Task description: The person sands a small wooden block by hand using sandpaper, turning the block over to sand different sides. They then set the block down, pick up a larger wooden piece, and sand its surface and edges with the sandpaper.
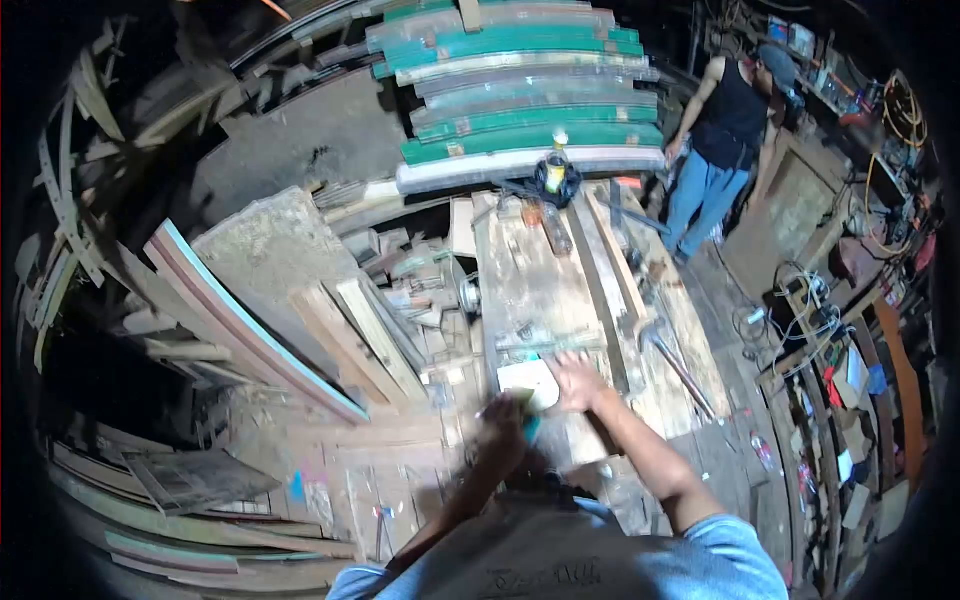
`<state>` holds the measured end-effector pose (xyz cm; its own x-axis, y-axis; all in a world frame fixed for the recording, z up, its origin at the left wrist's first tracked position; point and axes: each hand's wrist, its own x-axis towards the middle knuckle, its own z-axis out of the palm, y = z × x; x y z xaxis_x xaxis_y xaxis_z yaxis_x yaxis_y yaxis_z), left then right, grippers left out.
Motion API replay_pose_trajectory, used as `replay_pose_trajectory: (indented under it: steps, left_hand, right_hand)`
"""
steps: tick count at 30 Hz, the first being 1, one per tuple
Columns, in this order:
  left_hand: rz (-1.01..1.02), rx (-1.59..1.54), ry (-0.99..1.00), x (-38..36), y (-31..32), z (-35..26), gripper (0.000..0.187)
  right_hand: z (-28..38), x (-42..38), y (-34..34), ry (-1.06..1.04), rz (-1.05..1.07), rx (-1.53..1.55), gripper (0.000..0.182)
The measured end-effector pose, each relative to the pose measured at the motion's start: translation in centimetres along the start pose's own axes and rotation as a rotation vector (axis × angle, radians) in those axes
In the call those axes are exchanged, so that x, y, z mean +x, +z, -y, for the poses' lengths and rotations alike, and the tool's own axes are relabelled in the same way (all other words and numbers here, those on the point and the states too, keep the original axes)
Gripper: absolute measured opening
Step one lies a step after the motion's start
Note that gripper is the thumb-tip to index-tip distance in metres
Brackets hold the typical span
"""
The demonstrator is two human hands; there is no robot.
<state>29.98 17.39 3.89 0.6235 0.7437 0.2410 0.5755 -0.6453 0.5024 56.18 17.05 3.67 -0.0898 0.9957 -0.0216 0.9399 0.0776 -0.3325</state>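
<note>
A small pale block (530,382) lies on the wooden workbench (535,290) in front of my body. My right hand (577,382) rests at the block's right edge, its fingers spread. At the block's lower left is my left hand (507,418), blurred by motion, around something yellowish and teal that I cannot make out. A hammer (680,370) with a long handle lies on the bench to the right of my right hand. Farther back on the bench are a clear bottle (556,230) and a dark bottle with a yellow label (554,175).
Green and white boards (530,125) are stacked behind the bench. Another person (722,130) stands at the back right. Long planks (255,320) lean at the left, beside wood offcuts (415,290). Cables (805,300) and shelving stand along the right side.
</note>
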Motion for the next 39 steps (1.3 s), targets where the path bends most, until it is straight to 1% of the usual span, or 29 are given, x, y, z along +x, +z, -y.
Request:
replay_pose_trajectory:
  steps: [1, 2, 3, 5, 6, 7, 10, 11, 14, 15, 17, 19, 21, 22, 23, 25, 27, 30, 32, 33, 35, 38, 39]
  left_hand:
    - [0.053, 0.004, -0.082, 0.2, -1.8, -2.2, 0.050]
    - [-0.056, 0.048, 0.008, -0.6, 0.6, -0.6, 0.050]
    - [-0.110, 0.068, 0.040, -0.3, 1.5, 0.0, 0.050]
    - [-0.127, 0.145, 0.066, 3.1, 1.7, 0.9, 0.050]
    - [-0.082, 0.194, 0.056, 5.1, 1.5, 1.2, 0.050]
    - [-0.040, 0.242, 0.052, 6.6, 1.6, 1.5, 0.049]
    - [-0.367, 0.233, 0.296, 9.2, 4.3, 4.6, 0.047]
    - [-0.387, 0.237, 0.319, 9.8, 4.1, 4.4, 0.046]
    - [-0.219, 0.096, 0.115, 8.0, 3.6, 1.9, 0.048]
    - [-0.074, 0.080, 0.003, 6.2, 2.8, 0.3, 0.050]
    - [-0.037, 0.025, -0.035, 2.5, 2.4, -1.9, 0.050]
    - [0.004, -0.028, -0.076, 1.1, 0.9, -3.9, 0.050]
    - [-0.071, 0.039, -0.003, 2.1, 1.6, -2.4, 0.049]
    - [-0.119, 0.043, 0.004, 3.8, 2.2, -1.1, 0.046]
    - [-0.167, 0.047, 0.011, 5.6, 2.8, 0.2, 0.044]
    - [-0.300, 0.169, 0.209, 7.6, 3.7, 3.5, 0.041]
    - [-0.400, 0.184, 0.293, 8.5, 3.2, 3.3, 0.043]
    - [-0.127, 0.125, 0.132, 5.2, 2.2, 0.4, 0.049]
    - [-0.203, 0.210, 0.186, 0.4, 2.2, -1.5, 0.056]
    - [-0.124, 0.127, 0.089, -0.5, 1.7, -2.7, 0.058]
    - [-0.066, 0.029, -0.033, 0.5, 1.7, -3.2, 0.060]
    - [-0.153, 0.213, 0.101, 5.3, 4.3, 0.4, 0.053]
    - [-0.244, 0.262, 0.144, 6.8, 4.4, 1.2, 0.050]
  right_hand:
    - [0.2, 0.0, -2.9, 0.015, 0.084, 0.047, 0.139]
    - [1.1, -0.6, -5.1, 0.025, 0.166, 0.090, 0.139]
    - [0.5, -0.9, -2.4, 0.050, 0.036, 0.077, 0.136]
    - [1.8, -0.6, -3.3, 0.159, 0.064, 0.090, 0.135]
    - [2.4, -0.8, -3.6, 0.214, 0.079, 0.097, 0.135]
    - [2.0, -0.8, -2.5, 0.214, 0.042, 0.108, 0.131]
    - [3.1, -0.7, -5.0, 0.251, 0.164, 0.125, 0.130]
    - [3.2, -0.5, -4.4, 0.264, 0.120, 0.108, 0.128]
    - [2.8, -0.7, -3.2, 0.308, 0.113, 0.121, 0.125]
    - [3.1, -0.6, -3.7, 0.313, 0.141, 0.132, 0.124]
    - [3.2, -0.6, -4.1, 0.317, 0.153, 0.105, 0.123]
    - [3.5, -0.8, -4.3, 0.321, 0.164, 0.107, 0.119]
    - [3.1, -0.8, -2.4, 0.299, 0.065, 0.083, 0.125]
    - [2.6, -0.6, -1.3, 0.291, 0.013, 0.069, 0.128]
    - [2.0, -0.4, -0.2, 0.283, 0.006, 0.026, 0.129]
    - [2.6, -0.7, -1.4, 0.290, 0.016, 0.073, 0.127]
    - [2.9, -0.8, -2.0, 0.297, 0.006, 0.088, 0.126]
    - [3.1, -0.9, -1.6, 0.283, -0.033, 0.052, 0.124]
    - [2.2, -0.8, -0.2, 0.255, -0.061, 0.012, 0.123]
    - [2.1, -0.8, -0.6, 0.237, -0.047, 0.022, 0.122]
    - [3.0, -0.7, -2.3, 0.277, -0.036, 0.060, 0.123]
    - [3.8, -1.0, -2.4, 0.296, -0.044, 0.060, 0.128]
    - [3.8, -1.0, -2.3, 0.296, -0.047, 0.069, 0.130]
